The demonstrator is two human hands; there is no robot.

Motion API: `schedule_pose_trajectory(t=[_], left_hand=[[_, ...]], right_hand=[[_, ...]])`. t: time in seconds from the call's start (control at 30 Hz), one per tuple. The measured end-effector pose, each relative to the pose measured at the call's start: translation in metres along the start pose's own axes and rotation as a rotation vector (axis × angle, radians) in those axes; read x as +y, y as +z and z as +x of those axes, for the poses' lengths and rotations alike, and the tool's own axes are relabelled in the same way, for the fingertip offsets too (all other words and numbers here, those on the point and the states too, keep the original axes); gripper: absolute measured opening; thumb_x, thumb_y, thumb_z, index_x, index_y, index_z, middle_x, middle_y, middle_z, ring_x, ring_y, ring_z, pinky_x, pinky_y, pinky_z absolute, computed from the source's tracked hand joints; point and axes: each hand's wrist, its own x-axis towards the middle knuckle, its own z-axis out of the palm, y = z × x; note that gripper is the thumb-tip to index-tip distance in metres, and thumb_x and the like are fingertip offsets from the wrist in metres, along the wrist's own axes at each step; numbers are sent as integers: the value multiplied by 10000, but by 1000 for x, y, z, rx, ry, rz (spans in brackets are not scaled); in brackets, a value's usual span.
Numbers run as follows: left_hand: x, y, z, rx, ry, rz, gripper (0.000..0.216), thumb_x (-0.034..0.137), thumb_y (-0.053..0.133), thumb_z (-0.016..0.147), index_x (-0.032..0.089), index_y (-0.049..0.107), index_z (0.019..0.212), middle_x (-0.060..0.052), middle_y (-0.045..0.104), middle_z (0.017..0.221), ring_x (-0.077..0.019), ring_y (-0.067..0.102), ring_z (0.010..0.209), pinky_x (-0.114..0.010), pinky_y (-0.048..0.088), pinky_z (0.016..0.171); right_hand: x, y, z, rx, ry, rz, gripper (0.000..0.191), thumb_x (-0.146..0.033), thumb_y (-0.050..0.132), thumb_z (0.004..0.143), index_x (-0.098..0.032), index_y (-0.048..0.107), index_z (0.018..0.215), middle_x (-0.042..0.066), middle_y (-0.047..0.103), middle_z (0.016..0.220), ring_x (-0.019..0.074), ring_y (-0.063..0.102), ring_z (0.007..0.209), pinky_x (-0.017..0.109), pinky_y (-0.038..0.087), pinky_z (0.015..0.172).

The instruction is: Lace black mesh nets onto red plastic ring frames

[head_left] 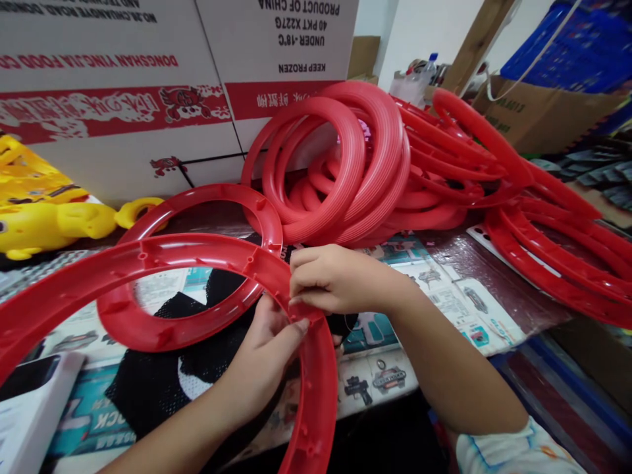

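A large red plastic ring half (pixel 197 253) with a hollow, ribbed inner channel curves across the front of the view. My left hand (pixel 271 345) grips its edge, with the thumb over the channel and the fingers partly hidden beneath. Just above, my right hand (pixel 328 280) has its fingers pinched together at the channel, touching the ring half; whatever sits between the fingertips is hidden. Behind it, another red ring (pixel 170 334) lies with its hollow side up, partly on black mesh fabric (pixel 143 382).
Ridged pinkish-red rings (pixel 350 191) are piled against a white carton (pixel 197 148). More glossy red ring pieces (pixel 548 263) stack at the right. Yellow plastic toys (pixel 59 227) lie at the left, a white phone-like device (pixel 47 401) nearer me. Printed sheets (pixel 380 382) cover the table.
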Motion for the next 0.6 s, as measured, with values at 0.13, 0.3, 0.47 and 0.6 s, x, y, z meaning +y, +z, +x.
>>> schedule_pose_trajectory(t=[0.13, 0.3, 0.47, 0.6], left_hand=[[0, -2, 4, -9, 84, 100, 383, 218, 645, 807, 250, 414, 1112, -20, 593, 1099, -189, 615, 1002, -333, 500, 866], [0, -2, 4, -55, 100, 354, 313, 234, 548, 840, 226, 425, 1128, -37, 578, 1069, -201, 591, 974, -357, 505, 849], [0, -3, 0, -94, 174, 568, 341, 187, 512, 832, 208, 458, 1168, -68, 478, 1287, -241, 396, 1287, -395, 310, 1109], [3, -2, -4, -118, 153, 549, 404, 208, 509, 851, 206, 403, 1241, -82, 484, 1285, -248, 380, 1311, -401, 317, 1110]], right_hand=[[-1, 1, -1, 31, 31, -166, 109, -138, 589, 843, -120, 675, 779, 21, 601, 761, 108, 519, 704, 212, 383, 616], [-4, -5, -6, 0, -25, -291, 152, -168, 548, 880, -137, 680, 811, 21, 646, 767, 121, 524, 697, 242, 364, 627], [-9, -7, -5, -49, -93, -304, 187, -76, 483, 866, -126, 662, 852, 52, 654, 842, 138, 532, 756, 264, 403, 709], [-6, -6, -3, 2, -109, -254, 187, -45, 486, 855, -134, 649, 841, 43, 652, 856, 134, 525, 785, 256, 421, 724]])
